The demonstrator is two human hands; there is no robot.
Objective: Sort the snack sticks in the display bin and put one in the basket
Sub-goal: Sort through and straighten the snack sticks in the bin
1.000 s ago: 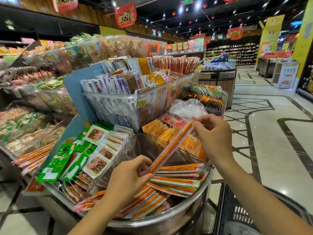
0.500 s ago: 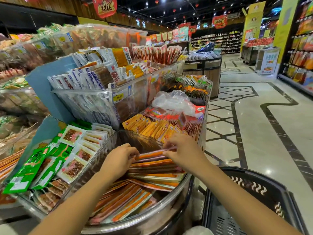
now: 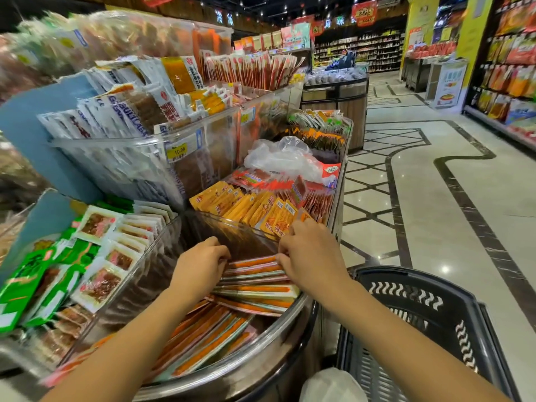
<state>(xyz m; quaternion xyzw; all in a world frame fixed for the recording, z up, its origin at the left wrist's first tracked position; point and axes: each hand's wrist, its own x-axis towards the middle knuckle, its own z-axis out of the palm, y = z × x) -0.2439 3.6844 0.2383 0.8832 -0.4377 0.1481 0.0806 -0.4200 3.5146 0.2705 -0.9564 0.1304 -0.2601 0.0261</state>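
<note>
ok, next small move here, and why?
Probably: the right hand lifts the top one of the snack sticks toward the basket. The left hand and right hand grip the stack's ends, the upper sticks lie roughly parallel, and the basket stands close on the right.

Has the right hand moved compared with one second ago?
Yes. Against the display bin, the right hand has dropped from above its clear rear wall down onto the stacked snack sticks inside.

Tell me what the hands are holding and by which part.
The stacked long orange plastic-wrapped snack sticks: left hand grips their left ends, right hand their right ends.
</note>
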